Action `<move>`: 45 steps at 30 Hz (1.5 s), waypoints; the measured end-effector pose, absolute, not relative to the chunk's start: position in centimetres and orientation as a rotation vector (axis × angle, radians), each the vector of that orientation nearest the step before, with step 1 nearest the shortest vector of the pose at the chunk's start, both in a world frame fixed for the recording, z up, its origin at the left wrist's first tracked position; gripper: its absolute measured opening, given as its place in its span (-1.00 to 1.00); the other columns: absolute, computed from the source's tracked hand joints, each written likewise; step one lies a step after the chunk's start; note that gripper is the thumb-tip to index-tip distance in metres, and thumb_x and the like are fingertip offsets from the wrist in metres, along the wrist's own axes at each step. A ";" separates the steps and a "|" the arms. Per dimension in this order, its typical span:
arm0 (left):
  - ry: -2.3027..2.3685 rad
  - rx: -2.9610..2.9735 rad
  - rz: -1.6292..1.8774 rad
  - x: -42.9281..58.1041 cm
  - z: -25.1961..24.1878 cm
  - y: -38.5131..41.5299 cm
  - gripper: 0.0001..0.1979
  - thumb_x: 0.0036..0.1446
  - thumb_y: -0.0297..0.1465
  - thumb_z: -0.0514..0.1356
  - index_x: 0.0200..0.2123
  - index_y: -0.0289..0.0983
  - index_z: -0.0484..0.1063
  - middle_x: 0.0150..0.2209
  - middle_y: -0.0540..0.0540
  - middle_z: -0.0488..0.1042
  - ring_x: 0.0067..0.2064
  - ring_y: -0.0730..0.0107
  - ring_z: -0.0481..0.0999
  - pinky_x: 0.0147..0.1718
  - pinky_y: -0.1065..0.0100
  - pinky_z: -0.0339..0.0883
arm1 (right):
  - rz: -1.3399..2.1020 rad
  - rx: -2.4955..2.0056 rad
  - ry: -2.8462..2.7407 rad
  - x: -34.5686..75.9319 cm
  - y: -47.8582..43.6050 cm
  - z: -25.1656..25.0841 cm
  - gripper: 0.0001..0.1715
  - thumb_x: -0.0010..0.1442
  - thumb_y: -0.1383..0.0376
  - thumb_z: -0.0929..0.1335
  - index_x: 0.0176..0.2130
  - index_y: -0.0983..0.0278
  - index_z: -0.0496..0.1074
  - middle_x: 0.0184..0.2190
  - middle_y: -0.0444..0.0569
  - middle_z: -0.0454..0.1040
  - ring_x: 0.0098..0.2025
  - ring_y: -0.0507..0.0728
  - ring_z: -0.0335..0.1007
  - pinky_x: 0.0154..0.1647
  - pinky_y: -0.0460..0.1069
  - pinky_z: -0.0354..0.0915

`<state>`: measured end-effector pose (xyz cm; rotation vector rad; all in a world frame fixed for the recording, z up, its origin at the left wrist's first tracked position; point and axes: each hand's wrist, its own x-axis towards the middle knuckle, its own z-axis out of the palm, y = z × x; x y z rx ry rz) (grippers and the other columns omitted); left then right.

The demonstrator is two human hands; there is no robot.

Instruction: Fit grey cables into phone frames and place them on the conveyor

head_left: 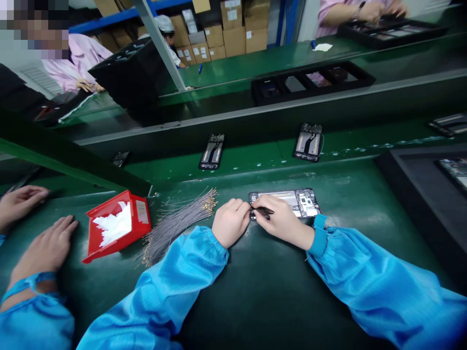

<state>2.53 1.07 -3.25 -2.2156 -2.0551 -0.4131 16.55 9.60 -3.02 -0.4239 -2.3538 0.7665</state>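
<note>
An opened phone [294, 197] lies lengthwise on the green bench, its circuit board showing at the right end. My left hand [230, 222] is closed in a pinch at the phone's left end; whatever its fingertips hold is hidden. Over the phone's lower left part, my right hand [279, 216] grips dark tweezers [264, 211], with their tips at the same end near the left fingertips. Left of my hands rests a bundle of thin grey cables [178, 223] with gold-coloured connector ends. Beside the bundle sits a red bin [144, 211] of white paper strips [115, 226].
Two opened phones [212, 151] [308, 142] lie on the strip behind the bench. A black tray [412, 194] stands at right, another black tray [257, 97] farther back. A co-worker's hands [45, 248] rest at left. A green post [73, 155] slants beside the bin.
</note>
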 end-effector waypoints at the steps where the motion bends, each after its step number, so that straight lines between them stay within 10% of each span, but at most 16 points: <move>1: -2.066 -2.218 -0.413 2.5 -3.2 1.1 -0.85 0.15 -0.44 -0.01 -0.43 -0.26 0.30 -0.45 -0.03 0.31 -0.36 0.39 0.29 -0.37 0.39 0.20 | 0.750 -0.416 -2.369 16.5 9.5 -3.0 -0.91 0.07 0.44 0.23 -0.38 0.27 0.27 -0.45 -0.03 0.38 -0.37 0.09 0.31 -0.32 -0.01 0.27; 14: -1.789 -2.573 -0.256 0.8 -1.1 0.8 -0.90 0.15 -0.43 0.02 -0.31 -0.27 0.31 -0.37 -0.04 0.34 -0.33 0.37 0.29 -0.36 0.36 0.19 | 0.323 -1.011 -2.157 24.2 14.9 -2.9 -0.91 0.00 0.44 0.21 -0.44 0.26 0.23 -0.48 -0.07 0.30 -0.41 0.10 0.22 -0.37 0.00 0.15; 27: -1.480 -2.590 -0.196 3.3 -2.0 0.8 -0.83 0.19 -0.45 -0.05 -0.41 -0.28 0.28 -0.45 -0.03 0.30 -0.37 0.40 0.25 -0.37 0.32 0.08 | 1.086 -0.627 -2.190 24.5 11.3 -3.2 -0.90 0.13 0.33 0.28 -0.27 0.24 0.34 -0.30 -0.03 0.37 -0.23 0.09 0.32 -0.18 0.02 0.26; 45: -1.477 -2.527 -0.370 4.4 -2.6 1.6 -0.81 0.20 -0.45 -0.03 -0.39 -0.26 0.35 -0.46 -0.01 0.34 -0.38 0.44 0.27 -0.38 0.35 0.07 | 1.187 -0.590 -2.196 24.0 10.7 -2.6 -0.91 0.10 0.33 0.32 -0.31 0.26 0.40 -0.34 -0.03 0.44 -0.27 0.08 0.37 -0.25 0.00 0.30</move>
